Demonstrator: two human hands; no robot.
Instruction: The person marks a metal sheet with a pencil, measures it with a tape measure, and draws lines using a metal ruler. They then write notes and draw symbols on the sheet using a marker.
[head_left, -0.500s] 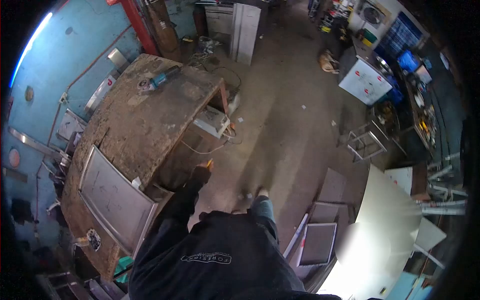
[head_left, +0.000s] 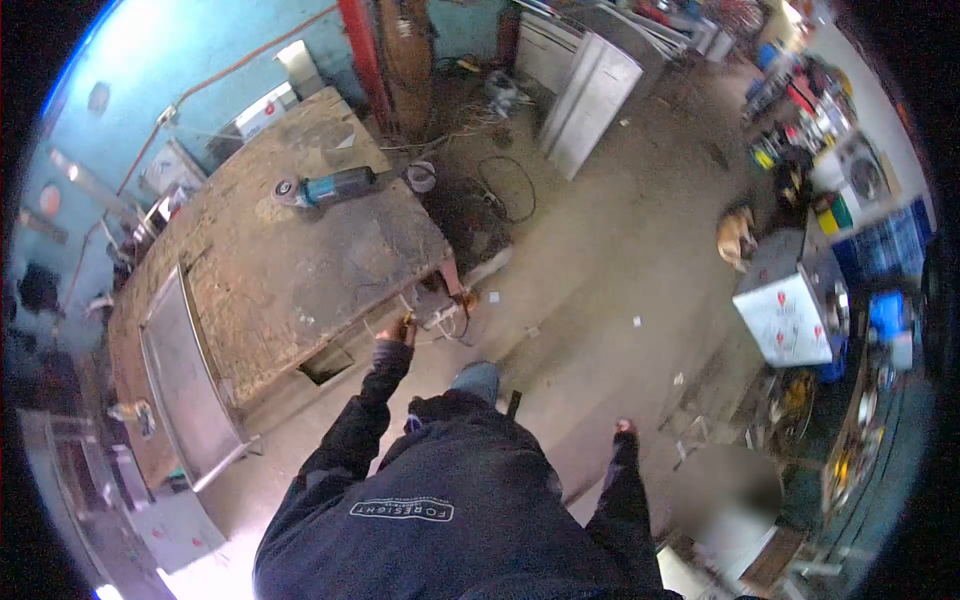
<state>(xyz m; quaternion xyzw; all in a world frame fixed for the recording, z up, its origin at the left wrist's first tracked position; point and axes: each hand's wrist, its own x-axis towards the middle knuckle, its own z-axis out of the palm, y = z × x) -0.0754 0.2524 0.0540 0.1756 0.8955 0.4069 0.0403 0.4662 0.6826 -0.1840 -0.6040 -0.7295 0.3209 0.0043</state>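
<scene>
Head view: the left hand [head_left: 398,333] is stretched forward to the near corner of the bench [head_left: 300,265], its fingers closed on a small yellow item [head_left: 407,319] that is too small to identify. It sits just beside the white box [head_left: 438,316] and the loose cables hanging under that corner. The right hand [head_left: 625,430] hangs low at the person's side, well apart from the left and touching nothing; whether its fingers are curled or spread I cannot tell. On the bench top the grinder [head_left: 328,187] lies on its side near the far edge, with no hand near it. The metal panel [head_left: 185,375] lies flat along the left side, also untouched. Judging from this, the work looks to be at an early or in-between stage. The yellow item is already in hand and has been carried to the bench corner, but it is not yet set down or fitted to anything that shows. The panel shows no sign of being worked on at this moment, and the grinder is not yet picked up. What seems left is whatever the left hand does at the box and cables, and then any handling of the grinder and panel.
</scene>
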